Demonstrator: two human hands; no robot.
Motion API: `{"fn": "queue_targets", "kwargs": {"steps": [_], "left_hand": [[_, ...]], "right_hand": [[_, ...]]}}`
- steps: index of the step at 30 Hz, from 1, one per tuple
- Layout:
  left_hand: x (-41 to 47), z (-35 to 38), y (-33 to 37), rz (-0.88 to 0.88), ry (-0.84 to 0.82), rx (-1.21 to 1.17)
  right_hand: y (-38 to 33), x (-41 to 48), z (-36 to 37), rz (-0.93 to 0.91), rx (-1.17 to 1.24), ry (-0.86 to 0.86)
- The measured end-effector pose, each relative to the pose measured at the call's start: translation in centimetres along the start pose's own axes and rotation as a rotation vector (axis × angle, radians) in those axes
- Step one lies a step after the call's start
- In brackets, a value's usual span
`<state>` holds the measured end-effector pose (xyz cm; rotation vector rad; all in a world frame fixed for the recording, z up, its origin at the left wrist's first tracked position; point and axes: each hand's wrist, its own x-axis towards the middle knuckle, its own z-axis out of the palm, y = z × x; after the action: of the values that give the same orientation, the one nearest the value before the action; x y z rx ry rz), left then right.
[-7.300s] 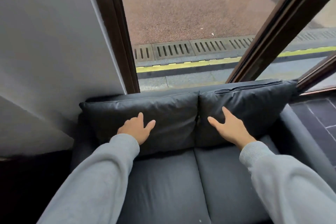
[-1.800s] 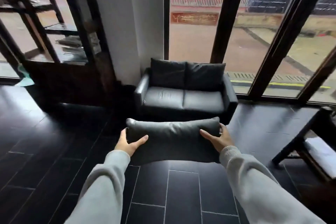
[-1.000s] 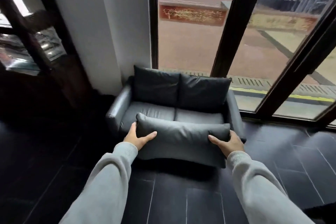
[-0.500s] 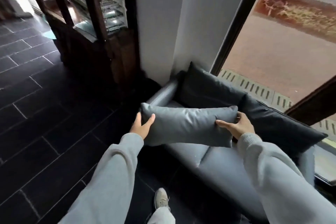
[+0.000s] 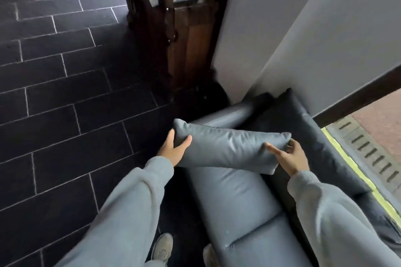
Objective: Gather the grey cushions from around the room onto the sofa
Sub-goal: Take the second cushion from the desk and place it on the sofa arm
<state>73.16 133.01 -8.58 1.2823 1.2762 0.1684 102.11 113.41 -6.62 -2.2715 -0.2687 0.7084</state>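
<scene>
My left hand (image 5: pixel 173 149) and right hand (image 5: pixel 290 156) grip opposite ends of a grey cushion (image 5: pixel 227 149), holding it level above the seat of the grey sofa (image 5: pixel 238 206), near its armrest (image 5: pixel 225 116).

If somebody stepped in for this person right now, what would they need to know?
Left hand grips one end of the grey cushion; right hand grips the other.
The cushion is held above the sofa seat, near the armrest, not set down.
Done: dark back cushions already stand along the sofa back.
Left: lower this cushion onto the sofa; any others lie out of view.
</scene>
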Motion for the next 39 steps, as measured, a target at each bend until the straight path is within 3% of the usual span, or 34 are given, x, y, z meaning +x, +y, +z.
{"fn": "queue_targets", "kwargs": {"steps": [10, 15, 19, 24, 34, 39], "left_hand": [[9.8, 11.3, -9.8, -0.093, 0.247, -0.248], [15.0, 15.4, -12.9, -0.141, 0.33, -0.286], [17.2, 17.5, -15.0, -0.073, 0.412, -0.314], [17.1, 19.8, -18.5, -0.204, 0.436, -0.253], [21.9, 18.1, -17.0, -0.241, 0.469, -0.151], [21.6, 17.4, -16.3, -0.329, 0.385, -0.032]], "right_hand": [[6.4, 21.1, 9.6, -0.14, 0.037, -0.286], [9.1, 27.5, 13.3, -0.247, 0.105, -0.319], [10.8, 29.8, 15.2, -0.262, 0.177, -0.295], [13.8, 29.5, 16.2, -0.289, -0.03, -0.22], [13.1, 30.0, 17.2, -0.352, -0.159, -0.066], [13.1, 29.6, 17.2, -0.224, -0.138, -0.191]]}}
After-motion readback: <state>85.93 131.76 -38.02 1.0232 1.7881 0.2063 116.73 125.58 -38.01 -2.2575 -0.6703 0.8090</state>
